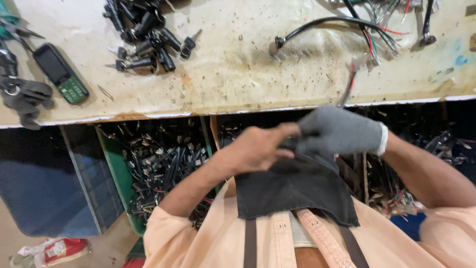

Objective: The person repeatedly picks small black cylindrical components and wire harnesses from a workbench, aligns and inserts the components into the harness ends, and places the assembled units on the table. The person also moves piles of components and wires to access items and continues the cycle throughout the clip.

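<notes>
Glove [342, 131], grey, covers your right hand [347, 134] just off the worktable's [238, 74] near edge; your bare left hand [260, 146] pinches its fingertips, meeting from the left, above your dark apron [292, 191].

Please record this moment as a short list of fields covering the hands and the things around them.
left hand: bare, fingers at the right hand
right hand: in a grey glove, meeting the left hand above a dark cloth
workbench: stained, pale
on bench: black switch parts, green phone, wired cable
below bench: green bin of small parts
</notes>
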